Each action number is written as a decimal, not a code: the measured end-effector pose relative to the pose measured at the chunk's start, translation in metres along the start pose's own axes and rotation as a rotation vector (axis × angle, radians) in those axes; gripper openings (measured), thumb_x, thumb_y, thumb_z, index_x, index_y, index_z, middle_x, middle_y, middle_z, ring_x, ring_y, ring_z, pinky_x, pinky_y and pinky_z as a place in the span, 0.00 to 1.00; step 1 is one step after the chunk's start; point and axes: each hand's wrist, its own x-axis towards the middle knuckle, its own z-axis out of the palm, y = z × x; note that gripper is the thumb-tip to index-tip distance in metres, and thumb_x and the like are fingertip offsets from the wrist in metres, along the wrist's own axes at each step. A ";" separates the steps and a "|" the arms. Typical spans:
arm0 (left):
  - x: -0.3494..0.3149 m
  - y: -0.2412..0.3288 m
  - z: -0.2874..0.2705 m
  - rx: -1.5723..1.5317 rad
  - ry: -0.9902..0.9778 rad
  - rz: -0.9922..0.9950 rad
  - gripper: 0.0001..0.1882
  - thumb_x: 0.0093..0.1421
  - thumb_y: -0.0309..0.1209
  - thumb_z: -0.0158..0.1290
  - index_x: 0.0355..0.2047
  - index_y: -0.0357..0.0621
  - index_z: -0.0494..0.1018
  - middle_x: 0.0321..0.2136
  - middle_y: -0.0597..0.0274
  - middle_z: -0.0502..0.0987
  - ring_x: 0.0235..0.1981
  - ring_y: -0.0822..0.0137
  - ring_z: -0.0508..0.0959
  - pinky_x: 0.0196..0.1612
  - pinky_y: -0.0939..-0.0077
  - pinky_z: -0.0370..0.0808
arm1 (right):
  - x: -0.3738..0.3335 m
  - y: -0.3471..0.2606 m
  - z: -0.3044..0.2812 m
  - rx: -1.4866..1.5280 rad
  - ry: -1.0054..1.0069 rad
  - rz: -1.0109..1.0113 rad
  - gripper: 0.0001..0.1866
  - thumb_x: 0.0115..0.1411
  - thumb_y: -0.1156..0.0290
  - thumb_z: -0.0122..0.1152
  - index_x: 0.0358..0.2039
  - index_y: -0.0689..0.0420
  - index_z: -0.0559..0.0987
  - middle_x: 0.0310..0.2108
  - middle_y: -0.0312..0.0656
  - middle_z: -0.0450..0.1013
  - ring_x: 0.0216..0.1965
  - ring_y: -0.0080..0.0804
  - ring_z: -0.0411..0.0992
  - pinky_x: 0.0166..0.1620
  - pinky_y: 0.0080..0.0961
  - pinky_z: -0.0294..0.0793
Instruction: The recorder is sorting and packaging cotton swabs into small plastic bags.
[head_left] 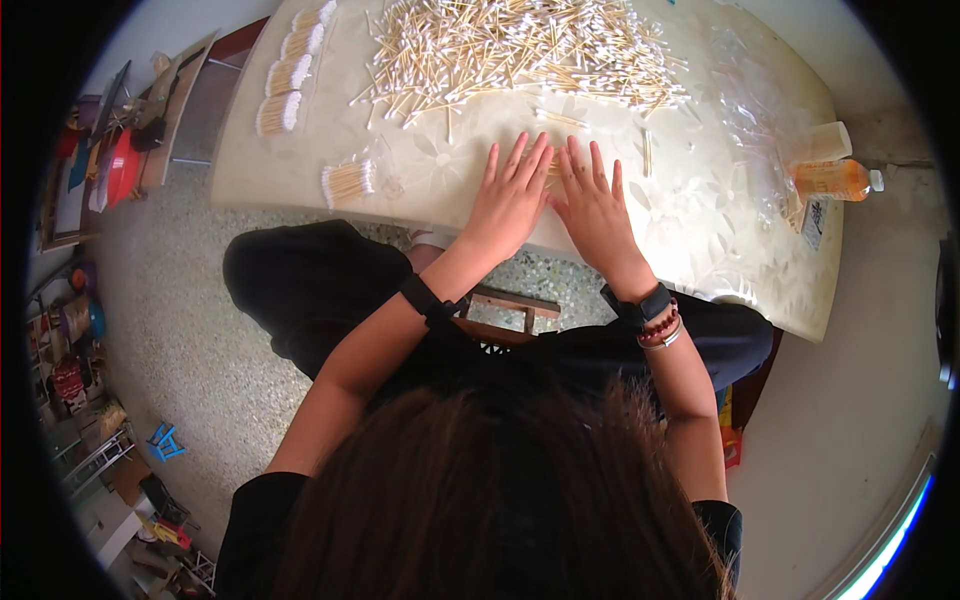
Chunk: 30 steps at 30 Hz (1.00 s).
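Note:
Both hands rest side by side near the front edge of the table, palms down. My left hand lies with its fingers stretched and slightly apart. My right hand is spread beside it, thumb close to the left hand. A bit of cotton swabs shows between the two hands; the palms hide whatever else lies there. Just beyond the fingertips spreads a big loose heap of cotton swabs with wooden sticks and white tips. A few swabs lie apart, right of my right hand.
Left of my hands lies a clear bag of cotton swabs. Several packed bundles line the far left. At the right are crumpled clear plastic bags, an orange drink bottle and a pale cup. A blue stool stands on the floor.

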 end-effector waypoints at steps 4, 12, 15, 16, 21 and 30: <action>-0.007 0.003 0.001 -0.038 0.027 0.001 0.30 0.57 0.24 0.46 0.61 0.35 0.55 0.63 0.52 0.53 0.64 0.51 0.53 0.64 0.50 0.49 | -0.008 0.000 -0.001 0.095 -0.026 -0.042 0.32 0.62 0.60 0.49 0.63 0.58 0.54 0.66 0.44 0.47 0.67 0.42 0.46 0.65 0.47 0.46; -0.020 0.013 0.001 -0.107 0.088 0.032 0.32 0.51 0.16 0.44 0.59 0.32 0.56 0.61 0.50 0.56 0.63 0.51 0.56 0.64 0.54 0.52 | -0.020 -0.008 -0.007 0.104 -0.034 -0.050 0.32 0.61 0.64 0.50 0.63 0.59 0.54 0.66 0.44 0.48 0.66 0.41 0.47 0.65 0.45 0.47; -0.023 0.014 0.000 -0.139 0.099 0.036 0.32 0.50 0.15 0.45 0.58 0.30 0.57 0.60 0.49 0.57 0.62 0.51 0.56 0.64 0.56 0.53 | -0.023 -0.011 -0.007 0.105 -0.028 -0.041 0.31 0.61 0.65 0.50 0.63 0.59 0.55 0.65 0.44 0.50 0.66 0.41 0.47 0.65 0.45 0.46; -0.025 0.012 -0.001 -0.165 0.092 0.041 0.31 0.50 0.15 0.45 0.58 0.30 0.57 0.60 0.49 0.58 0.62 0.52 0.57 0.64 0.56 0.53 | -0.024 -0.012 -0.009 0.106 -0.027 -0.043 0.31 0.61 0.65 0.50 0.63 0.59 0.55 0.65 0.44 0.50 0.66 0.41 0.47 0.65 0.45 0.46; -0.024 0.004 -0.001 -0.206 0.088 0.066 0.30 0.51 0.15 0.45 0.57 0.31 0.59 0.59 0.50 0.60 0.62 0.52 0.57 0.63 0.56 0.54 | -0.021 -0.011 -0.016 0.113 -0.014 -0.044 0.28 0.61 0.66 0.49 0.61 0.59 0.59 0.61 0.45 0.56 0.65 0.43 0.50 0.65 0.47 0.46; 0.005 -0.009 -0.002 -0.072 0.025 0.069 0.30 0.57 0.28 0.49 0.60 0.36 0.57 0.63 0.55 0.54 0.65 0.54 0.50 0.63 0.44 0.47 | -0.010 -0.009 -0.004 0.080 0.014 0.059 0.33 0.63 0.51 0.45 0.62 0.59 0.58 0.64 0.46 0.52 0.66 0.45 0.46 0.64 0.50 0.44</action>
